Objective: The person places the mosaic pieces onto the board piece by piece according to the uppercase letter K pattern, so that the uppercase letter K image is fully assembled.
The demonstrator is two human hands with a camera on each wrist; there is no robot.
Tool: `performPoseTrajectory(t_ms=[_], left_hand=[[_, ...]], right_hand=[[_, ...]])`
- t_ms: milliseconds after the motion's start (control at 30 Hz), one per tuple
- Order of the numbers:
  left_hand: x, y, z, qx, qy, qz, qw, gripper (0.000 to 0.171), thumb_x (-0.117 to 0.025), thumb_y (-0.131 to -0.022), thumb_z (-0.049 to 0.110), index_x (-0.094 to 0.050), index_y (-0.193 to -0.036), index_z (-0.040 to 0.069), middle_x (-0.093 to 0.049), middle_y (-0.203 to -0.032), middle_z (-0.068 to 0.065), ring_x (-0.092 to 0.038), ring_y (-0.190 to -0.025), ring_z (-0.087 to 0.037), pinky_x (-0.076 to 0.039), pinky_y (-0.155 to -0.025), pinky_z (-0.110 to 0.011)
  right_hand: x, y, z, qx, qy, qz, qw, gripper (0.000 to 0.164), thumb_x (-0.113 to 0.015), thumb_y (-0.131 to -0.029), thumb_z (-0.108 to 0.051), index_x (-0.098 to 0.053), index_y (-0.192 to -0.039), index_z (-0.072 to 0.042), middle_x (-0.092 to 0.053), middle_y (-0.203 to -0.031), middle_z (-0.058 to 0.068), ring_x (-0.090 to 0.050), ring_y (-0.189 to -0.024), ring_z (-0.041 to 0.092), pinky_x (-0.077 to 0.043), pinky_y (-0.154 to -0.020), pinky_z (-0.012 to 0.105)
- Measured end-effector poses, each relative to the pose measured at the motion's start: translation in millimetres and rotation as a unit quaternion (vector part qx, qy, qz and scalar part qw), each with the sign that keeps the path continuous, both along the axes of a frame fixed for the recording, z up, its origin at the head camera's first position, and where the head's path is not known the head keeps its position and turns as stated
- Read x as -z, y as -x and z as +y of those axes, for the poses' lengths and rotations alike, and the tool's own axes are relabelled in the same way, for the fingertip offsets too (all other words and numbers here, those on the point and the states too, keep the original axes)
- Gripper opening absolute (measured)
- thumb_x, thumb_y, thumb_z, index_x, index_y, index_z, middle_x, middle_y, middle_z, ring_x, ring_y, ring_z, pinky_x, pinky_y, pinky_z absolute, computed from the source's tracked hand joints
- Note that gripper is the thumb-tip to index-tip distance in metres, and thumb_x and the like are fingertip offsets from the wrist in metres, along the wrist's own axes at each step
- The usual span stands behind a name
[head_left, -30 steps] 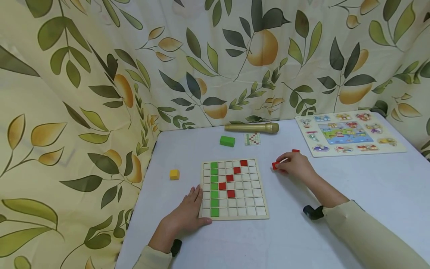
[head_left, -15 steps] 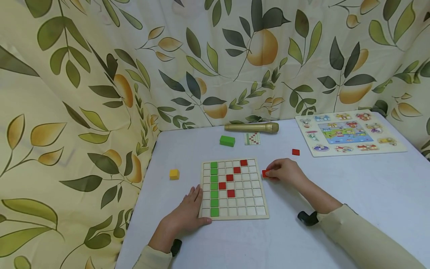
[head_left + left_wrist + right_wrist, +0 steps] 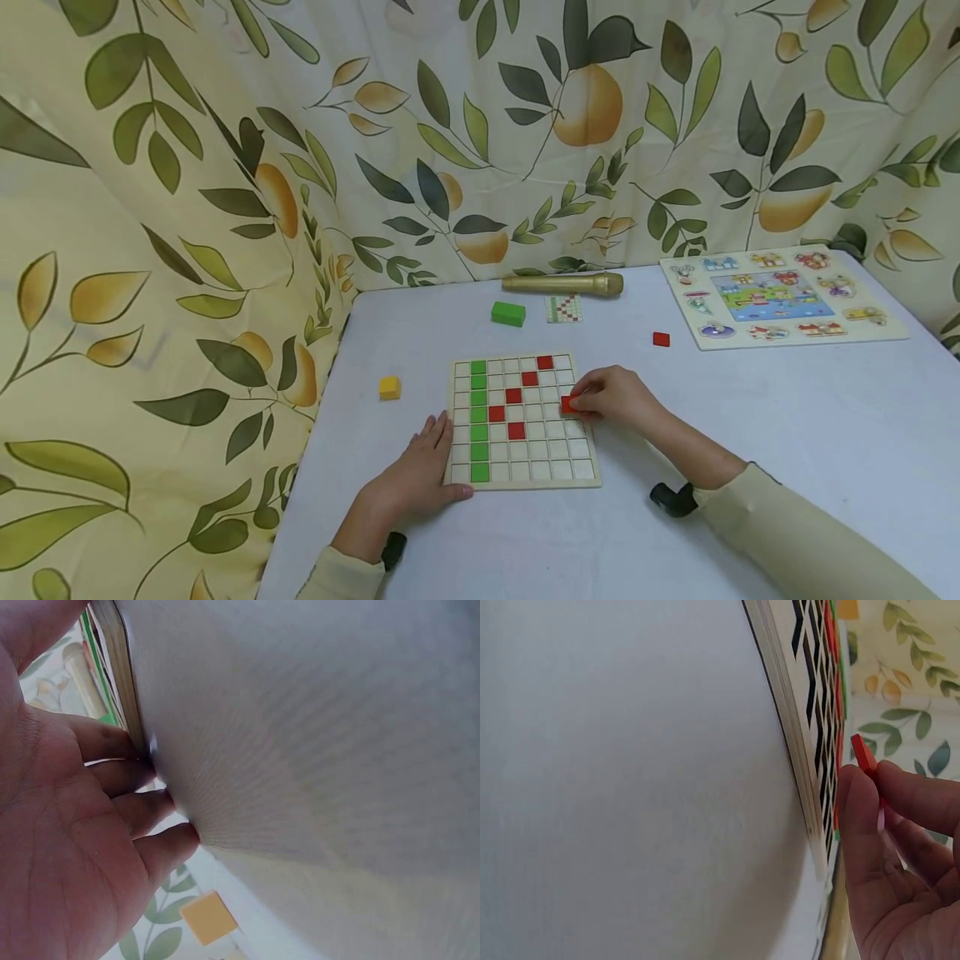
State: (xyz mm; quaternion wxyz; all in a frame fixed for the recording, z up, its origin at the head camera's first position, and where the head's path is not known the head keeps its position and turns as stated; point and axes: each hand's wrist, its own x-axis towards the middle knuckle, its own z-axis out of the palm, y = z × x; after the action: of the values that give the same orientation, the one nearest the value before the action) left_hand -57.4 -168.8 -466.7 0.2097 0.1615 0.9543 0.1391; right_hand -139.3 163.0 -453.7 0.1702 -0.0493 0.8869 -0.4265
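Note:
A wooden grid board [image 3: 551, 450] lies on the table, with a column of green tiles [image 3: 478, 433] near its left side and several red tiles [image 3: 513, 396] running diagonally. My right hand [image 3: 618, 400] pinches a red tile [image 3: 865, 755] between thumb and fingertip, above the board's right edge. In the right wrist view the tile is held clear of the board's surface. At the board's lower left, my left hand [image 3: 420, 471] rests with fairly straight fingers against the left edge and the thumb at the front corner.
One loose red tile [image 3: 661, 339] lies right of the board. Behind it are a green block [image 3: 507, 314], a small pattern card [image 3: 564, 309] and a gold microphone-shaped object [image 3: 562, 285]. A yellow block [image 3: 389, 388] sits left; a picture puzzle board [image 3: 795, 333] lies back right.
My right hand has carried the red tile leftward from beside the other loose tile to over the board's right edge. The left hand has stayed in place.

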Motion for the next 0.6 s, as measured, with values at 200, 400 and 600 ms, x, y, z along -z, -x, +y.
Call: performPoseTrajectory(t_ms=[200,400,600], left_hand=[[-1.1,0.3,0.2,-0.001,-0.002,-0.002,1.0,0.106,-0.073,-0.087,0.055,-0.018,-0.159,-0.001,-0.007,-0.168,-0.013,-0.005,-0.154,-0.031,-0.02,-0.121,-0.05],[-2.2,-0.5,0.3,-0.004,-0.003,-0.006,1.0,0.107,-0.073,-0.087,0.054,-0.017,-0.159,-0.001,-0.007,-0.168,-0.013,-0.005,-0.154,-0.031,-0.019,-0.121,-0.049],[-2.3,-0.4,0.4,-0.006,-0.007,-0.007,0.9999,0.107,-0.074,-0.086,0.054,-0.017,-0.159,-0.001,-0.008,-0.168,-0.013,-0.005,-0.154,-0.031,-0.019,-0.121,-0.049]], right_hand=[[2.2,-9.0,-12.4,-0.015,0.013,-0.022,1.0,0.011,-0.076,-0.089,-0.014,-0.075,-0.095,-0.005,-0.069,-0.079,0.002,-0.063,-0.066,0.018,-0.055,-0.064,0.029],[-0.7,-18.9,-26.5,-0.037,0.012,-0.027,0.999,0.006,-0.078,-0.088,-0.012,-0.075,-0.091,-0.007,-0.069,-0.076,0.001,-0.064,-0.065,0.018,-0.054,-0.062,0.029],[-1.5,-29.4,-38.4,-0.054,0.003,-0.032,0.998,0.005,-0.079,-0.087,-0.013,-0.074,-0.085,-0.012,-0.067,-0.069,0.001,-0.062,-0.06,0.018,-0.052,-0.059,0.029]])
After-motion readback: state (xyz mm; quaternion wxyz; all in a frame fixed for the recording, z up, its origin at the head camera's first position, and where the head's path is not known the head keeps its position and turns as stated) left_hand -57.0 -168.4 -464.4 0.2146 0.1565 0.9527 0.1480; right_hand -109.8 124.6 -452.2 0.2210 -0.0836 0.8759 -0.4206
